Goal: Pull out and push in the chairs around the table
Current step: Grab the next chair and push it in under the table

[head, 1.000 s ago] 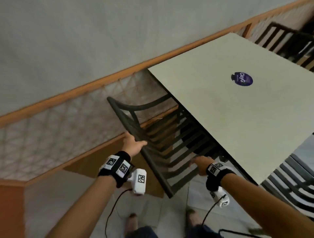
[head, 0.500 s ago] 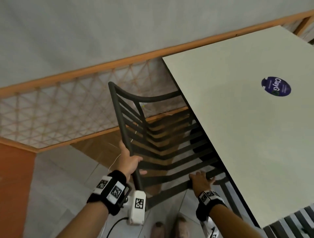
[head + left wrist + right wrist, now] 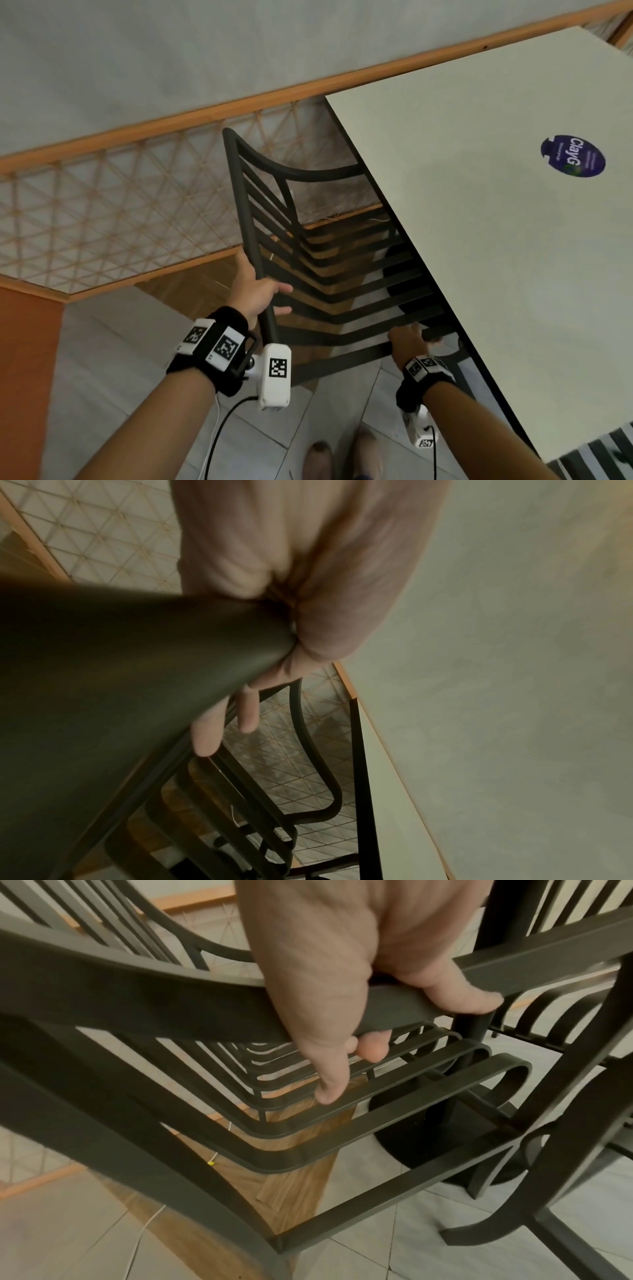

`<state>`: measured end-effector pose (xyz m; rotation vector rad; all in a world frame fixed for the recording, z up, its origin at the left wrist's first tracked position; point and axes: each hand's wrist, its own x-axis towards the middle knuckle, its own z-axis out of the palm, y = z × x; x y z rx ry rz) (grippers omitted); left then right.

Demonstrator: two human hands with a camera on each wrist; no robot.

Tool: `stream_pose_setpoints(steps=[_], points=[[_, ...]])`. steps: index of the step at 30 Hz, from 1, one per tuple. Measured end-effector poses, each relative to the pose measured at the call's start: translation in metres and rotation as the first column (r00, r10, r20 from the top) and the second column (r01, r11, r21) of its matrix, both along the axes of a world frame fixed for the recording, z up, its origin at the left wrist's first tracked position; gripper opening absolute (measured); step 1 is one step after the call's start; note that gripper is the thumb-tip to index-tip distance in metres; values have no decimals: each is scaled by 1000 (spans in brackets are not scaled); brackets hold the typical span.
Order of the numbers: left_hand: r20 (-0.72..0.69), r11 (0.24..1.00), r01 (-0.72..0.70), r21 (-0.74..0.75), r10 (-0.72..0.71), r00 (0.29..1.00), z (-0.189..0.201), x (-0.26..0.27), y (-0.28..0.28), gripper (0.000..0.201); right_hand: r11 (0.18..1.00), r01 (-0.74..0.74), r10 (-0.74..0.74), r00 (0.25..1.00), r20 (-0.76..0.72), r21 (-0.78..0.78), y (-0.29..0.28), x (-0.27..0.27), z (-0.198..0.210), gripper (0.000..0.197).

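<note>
A black metal slatted chair (image 3: 318, 274) stands at the table's left side, its seat partly under the cream table top (image 3: 479, 257). My left hand (image 3: 262, 291) grips the top rail of the chair's back, fingers wrapped round the bar; up close the left hand (image 3: 301, 610) clasps the dark rail (image 3: 120, 674). My right hand (image 3: 409, 337) grips the chair's near armrest by the table edge. In the right wrist view the right hand (image 3: 346, 993) is curled over the flat armrest (image 3: 154, 999), the index finger pointing down.
A lattice railing (image 3: 120, 212) with an orange wooden frame runs behind the chair. Under the top stands the table's black pedestal base (image 3: 428, 1139). Another slatted chair (image 3: 603, 452) sits at the lower right. My feet (image 3: 342, 455) stand on grey tiles.
Both hands keep their hold on the chair. The view has swung, so the table sits further right, and more of the chair's seat slats show beside the table edge.
</note>
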<state>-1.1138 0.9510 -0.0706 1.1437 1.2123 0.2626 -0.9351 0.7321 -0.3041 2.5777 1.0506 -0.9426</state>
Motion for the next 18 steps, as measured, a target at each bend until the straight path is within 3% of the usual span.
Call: stream_pose_setpoints(steps=[11, 18], points=[[-23, 1000, 12, 0, -12, 1000, -7, -9, -19, 100, 999, -9, 10, 1000, 18, -38, -18, -1, 0, 24], [-22, 1000, 10, 30, -9, 1000, -8, -12, -25, 101, 995, 6, -7, 1000, 5, 95, -27, -9, 20, 25]])
